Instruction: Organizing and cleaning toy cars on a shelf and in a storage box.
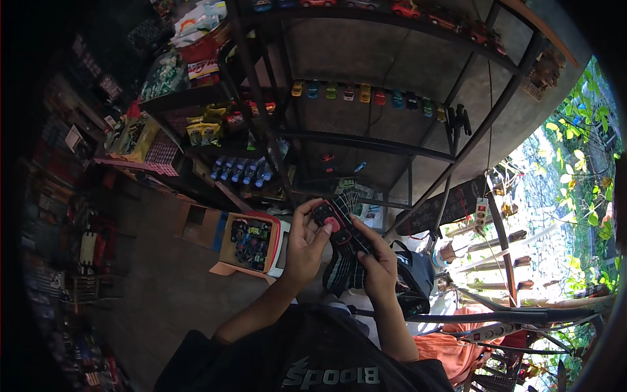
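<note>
In front of my chest, my left hand is closed around one end of a red and black toy car, its thumb pressed on a red patch. The car looks turned so that its dark underside faces up. My right hand grips a dark cloth with pale stripes, bunched behind and below the car. The right fingers reach close to the car's far side; whether they touch it I cannot tell. Part of the cloth fans out above the car, and the rest hangs between my hands.
An open cardboard box of small dark toys stands on the floor at left. Ahead rises a black metal rack with a row of small toy cars. Bottles and snack packets fill shelves at left. A dark bag lies at right.
</note>
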A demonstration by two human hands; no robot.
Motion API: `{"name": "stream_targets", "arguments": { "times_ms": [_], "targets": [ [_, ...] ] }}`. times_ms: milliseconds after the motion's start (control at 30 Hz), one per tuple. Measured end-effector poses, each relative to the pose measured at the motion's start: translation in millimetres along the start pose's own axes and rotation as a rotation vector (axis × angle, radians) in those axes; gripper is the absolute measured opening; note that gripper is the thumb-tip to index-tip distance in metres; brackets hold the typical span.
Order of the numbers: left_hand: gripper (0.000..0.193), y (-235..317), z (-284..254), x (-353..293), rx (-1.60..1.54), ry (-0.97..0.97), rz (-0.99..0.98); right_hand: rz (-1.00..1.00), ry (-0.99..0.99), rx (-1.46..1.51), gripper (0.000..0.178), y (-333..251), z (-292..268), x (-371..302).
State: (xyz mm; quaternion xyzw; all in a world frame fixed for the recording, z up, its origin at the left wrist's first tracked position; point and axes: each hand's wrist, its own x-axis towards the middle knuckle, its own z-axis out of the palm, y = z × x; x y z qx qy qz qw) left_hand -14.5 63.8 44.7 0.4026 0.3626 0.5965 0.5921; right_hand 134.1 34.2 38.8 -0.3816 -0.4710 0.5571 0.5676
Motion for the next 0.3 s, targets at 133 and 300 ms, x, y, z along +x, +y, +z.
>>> {"name": "stream_targets", "arguments": {
  "times_ms": [133,300],
  "targets": [
    [0.044,15,-38,-2,-0.009,0.012,0.042,-0.027,-0.031,-0.071,0.06,4,42,3],
    [0.045,37,-86,-7,-0.09,0.027,0.061,-0.106,-0.066,-0.188,0.06,10,99,-2]
  ]
}}
